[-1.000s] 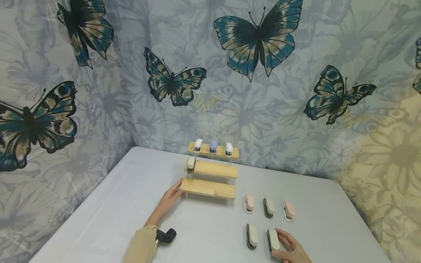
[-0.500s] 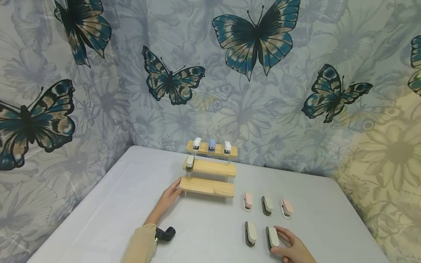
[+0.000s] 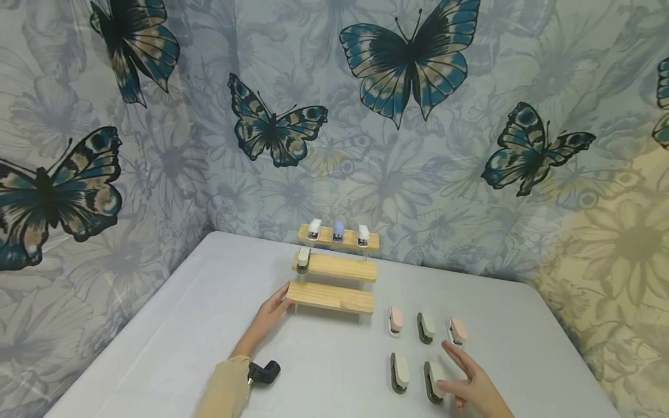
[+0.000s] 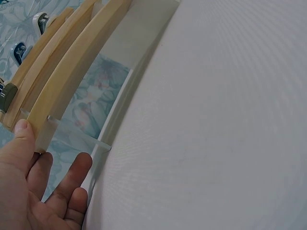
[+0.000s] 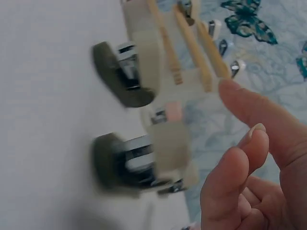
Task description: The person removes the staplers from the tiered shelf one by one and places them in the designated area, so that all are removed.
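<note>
Stepped shelf (image 3: 334, 278) behind table (image 3: 157, 348) centre, five staplers (image 3: 425, 348) right-front, four on shelf

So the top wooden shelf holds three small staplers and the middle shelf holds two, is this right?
Not quite. In the head view the top shelf does hold three staplers, but the middle shelf holds only one stapler, at its left end.

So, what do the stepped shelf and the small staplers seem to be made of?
Shelf: pale unfinished-looking wood boards, grain visible, on clear, probably acrylic, supports. Staplers: smooth matte tops, likely plastic, over dark bases; the right wrist view shows shiny, seemingly metal parts between, though blurred.
</note>
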The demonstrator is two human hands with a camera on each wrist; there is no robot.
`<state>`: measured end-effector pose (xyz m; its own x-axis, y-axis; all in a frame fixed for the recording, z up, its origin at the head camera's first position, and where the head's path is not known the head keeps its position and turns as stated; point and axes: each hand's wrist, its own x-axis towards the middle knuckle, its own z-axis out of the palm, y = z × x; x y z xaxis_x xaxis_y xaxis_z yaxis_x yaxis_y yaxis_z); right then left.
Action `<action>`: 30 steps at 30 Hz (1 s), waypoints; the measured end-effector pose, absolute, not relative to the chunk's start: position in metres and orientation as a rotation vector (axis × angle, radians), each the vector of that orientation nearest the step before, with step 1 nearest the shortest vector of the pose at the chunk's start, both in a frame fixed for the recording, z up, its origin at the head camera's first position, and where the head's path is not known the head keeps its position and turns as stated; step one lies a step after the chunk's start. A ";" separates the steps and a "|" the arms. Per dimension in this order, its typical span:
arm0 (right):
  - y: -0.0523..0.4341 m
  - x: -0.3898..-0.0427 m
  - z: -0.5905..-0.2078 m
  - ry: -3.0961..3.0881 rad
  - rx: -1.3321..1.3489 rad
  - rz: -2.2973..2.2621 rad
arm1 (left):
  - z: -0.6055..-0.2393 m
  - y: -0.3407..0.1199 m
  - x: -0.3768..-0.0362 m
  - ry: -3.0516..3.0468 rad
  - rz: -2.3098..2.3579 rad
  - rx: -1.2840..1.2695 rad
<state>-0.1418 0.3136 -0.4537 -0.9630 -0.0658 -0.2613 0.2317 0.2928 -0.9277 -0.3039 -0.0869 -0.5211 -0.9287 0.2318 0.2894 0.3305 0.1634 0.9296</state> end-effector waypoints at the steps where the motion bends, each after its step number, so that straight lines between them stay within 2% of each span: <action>1: 0.312 -0.145 -0.449 2.325 0.115 -1.733 | -0.521 -0.087 -0.304 -2.333 -1.903 -0.563; 8: 0.282 -0.183 -0.418 2.366 -0.147 -1.736 | -0.520 -0.088 -0.305 -2.330 -1.900 -0.569; 20: 0.181 -0.262 -0.393 2.236 -0.481 -1.749 | -0.522 -0.086 -0.305 -2.306 -1.938 -0.553; 30: 0.134 -0.298 -0.401 2.107 -0.467 -1.859 | -0.520 -0.088 -0.304 -2.331 -1.876 -0.592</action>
